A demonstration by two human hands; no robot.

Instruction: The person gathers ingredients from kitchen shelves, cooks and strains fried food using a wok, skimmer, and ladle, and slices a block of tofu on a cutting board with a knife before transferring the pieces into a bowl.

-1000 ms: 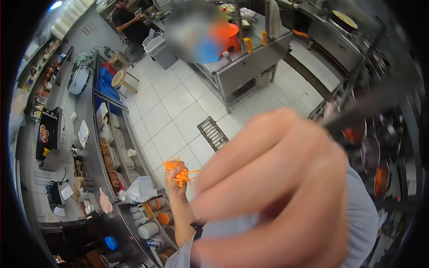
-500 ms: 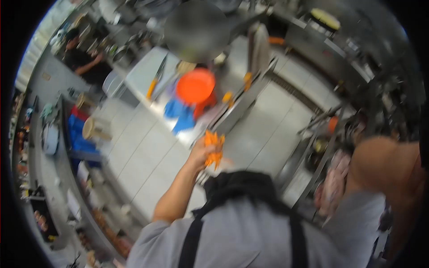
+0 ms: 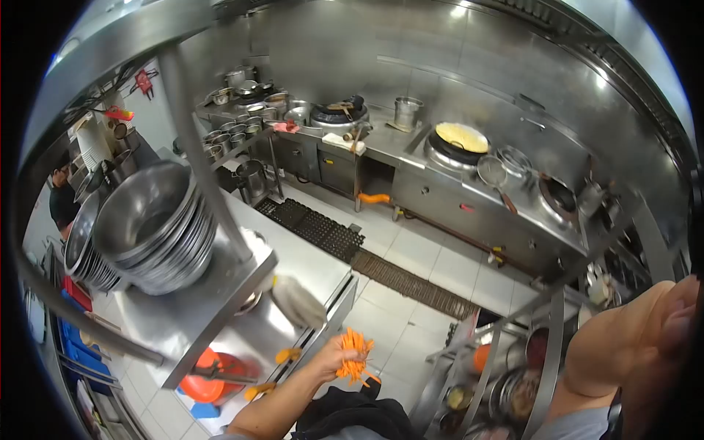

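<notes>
One left hand (image 3: pixel 334 359), bare, fingers wrapped firmly about one loose bunch of thin, straight orange sticks (image 3: pixel 355 356); the bunch juts from the fist, seen against a floor of pale square tiles (image 3: pixel 385 334). One right hand (image 3: pixel 683 312), raised at the right edge, partly cut off; whether spread or closed, cannot tell. Near the left forearm: one round red-orange plastic vessel (image 3: pixel 233 367) and one limp beige-grey cloth (image 3: pixel 298 302). Farther left: one nested stack of wide, shiny metal bowls (image 3: pixel 158 235), on a flat steel shelf (image 3: pixel 229 282). Below the right arm: one grey metal rack (image 3: pixel 554 359) with assorted round containers.
</notes>
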